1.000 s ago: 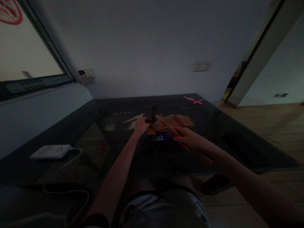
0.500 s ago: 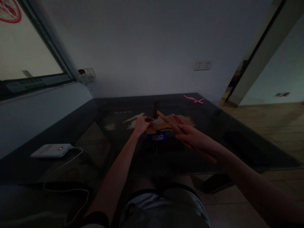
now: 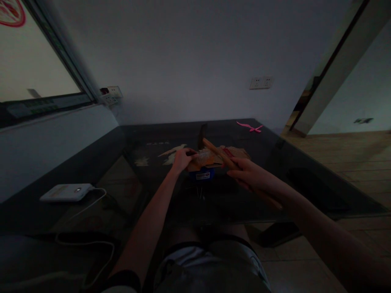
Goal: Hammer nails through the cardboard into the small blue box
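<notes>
My right hand [image 3: 249,173] is wrapped round the wooden handle of a hammer [image 3: 221,154]. Its dark head [image 3: 201,137] is up over the far side of a piece of brown cardboard [image 3: 210,158]. Beneath the cardboard, a blue box [image 3: 201,175] with a pale label shows its front. At the cardboard's left end, my left hand [image 3: 182,159] has thumb and fingers pinched close to its surface. Whatever is between those fingertips is hidden or too small to make out.
Everything lies on a dark glossy table [image 3: 122,203] against a wall. A white power bank [image 3: 65,192] with a cable is on the left, a pink ribbon [image 3: 250,127] at the far right. A flat black object [image 3: 314,189] lies near the right edge.
The hammer's head has risen slightly, and the right hand has shifted a little with it. My left hand and the cardboard stay nearly where they were.
</notes>
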The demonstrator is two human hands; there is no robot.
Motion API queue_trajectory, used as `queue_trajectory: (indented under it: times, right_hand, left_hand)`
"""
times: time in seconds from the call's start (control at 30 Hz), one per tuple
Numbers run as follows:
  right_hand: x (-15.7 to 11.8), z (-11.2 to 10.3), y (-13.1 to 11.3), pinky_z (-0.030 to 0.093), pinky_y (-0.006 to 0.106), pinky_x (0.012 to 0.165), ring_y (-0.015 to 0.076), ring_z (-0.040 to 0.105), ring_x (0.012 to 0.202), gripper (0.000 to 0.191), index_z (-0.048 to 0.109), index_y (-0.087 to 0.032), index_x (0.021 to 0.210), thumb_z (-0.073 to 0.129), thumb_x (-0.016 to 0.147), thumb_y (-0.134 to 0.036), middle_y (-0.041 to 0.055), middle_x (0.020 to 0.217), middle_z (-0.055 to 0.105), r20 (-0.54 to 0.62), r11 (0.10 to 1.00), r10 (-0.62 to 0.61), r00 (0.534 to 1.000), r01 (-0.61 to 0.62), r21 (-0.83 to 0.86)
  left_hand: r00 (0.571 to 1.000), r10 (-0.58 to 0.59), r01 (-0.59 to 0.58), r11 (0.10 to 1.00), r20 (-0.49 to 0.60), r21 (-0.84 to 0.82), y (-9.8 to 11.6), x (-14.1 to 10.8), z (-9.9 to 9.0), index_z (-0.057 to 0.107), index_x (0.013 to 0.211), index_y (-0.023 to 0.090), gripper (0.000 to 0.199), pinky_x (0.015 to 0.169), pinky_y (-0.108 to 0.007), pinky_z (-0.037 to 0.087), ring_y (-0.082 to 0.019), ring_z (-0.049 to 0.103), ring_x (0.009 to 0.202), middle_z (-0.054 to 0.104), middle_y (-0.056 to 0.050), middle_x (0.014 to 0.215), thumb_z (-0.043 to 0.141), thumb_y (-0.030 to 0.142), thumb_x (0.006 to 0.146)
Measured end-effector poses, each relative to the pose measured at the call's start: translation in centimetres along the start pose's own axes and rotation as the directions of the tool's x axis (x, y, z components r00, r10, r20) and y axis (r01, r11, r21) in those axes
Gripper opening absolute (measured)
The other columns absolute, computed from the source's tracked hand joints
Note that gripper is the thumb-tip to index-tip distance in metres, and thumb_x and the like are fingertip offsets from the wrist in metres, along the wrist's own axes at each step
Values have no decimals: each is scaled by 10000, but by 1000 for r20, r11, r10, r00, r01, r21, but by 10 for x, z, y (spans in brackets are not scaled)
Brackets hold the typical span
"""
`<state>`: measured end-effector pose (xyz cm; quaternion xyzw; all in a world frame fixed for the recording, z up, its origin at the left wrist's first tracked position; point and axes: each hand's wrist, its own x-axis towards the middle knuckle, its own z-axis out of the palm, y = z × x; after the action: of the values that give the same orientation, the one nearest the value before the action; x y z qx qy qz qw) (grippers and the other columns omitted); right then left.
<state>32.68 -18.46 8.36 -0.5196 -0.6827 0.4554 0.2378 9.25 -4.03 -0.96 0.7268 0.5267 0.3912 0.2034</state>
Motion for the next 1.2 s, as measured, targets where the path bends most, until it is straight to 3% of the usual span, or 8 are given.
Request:
queue_trajectory:
  times: [0.27, 0.7, 1.07, 1.2]
  right_hand:
    - [-6, 0, 7, 302, 131, 276, 51, 365, 290, 296, 507, -160, 1069, 507, 773, -181, -118, 442, 397, -16, 998, 20, 1000, -19, 55]
    - [-19, -2, 11, 284, 146, 279, 47, 337, 288, 323, 500, -141, 1069, 518, 769, -262, -118, 450, 399, -31, 997, 13, 999, -10, 79]
    - [-32, -1, 17, 287, 148, 291, 40, 340, 311, 358, 513, -161, 1076, 548, 744, -291, -107, 499, 390, -92, 990, 44, 995, -31, 137]
    - [-29, 1, 18, 290, 154, 290, 45, 333, 309, 357, 510, -158, 1088, 539, 750, -268, -110, 487, 386, -86, 992, 58, 995, -48, 119]
  left_hand:
    - [999, 37, -30, 973, 22, -227, -13, 0, -1, 671, 872, 141, 234, 702, -271, 518, -177, 664, 782, 704, -68, 869, 713, 259, 675]
    - [997, 75, -71, 988, 25, -139, -24, 3, -1, 700, 834, 153, 161, 770, -298, 508, -185, 659, 808, 709, -56, 845, 668, 259, 716]
    - [993, 119, -120, 971, -17, -206, -10, 0, -2, 661, 819, 153, 139, 752, -287, 517, -167, 658, 779, 692, -52, 841, 671, 227, 702]
    - [997, 76, -74, 984, 4, -162, -4, -1, -1, 674, 853, 155, 175, 703, -283, 516, -171, 655, 750, 698, -54, 832, 680, 231, 696]
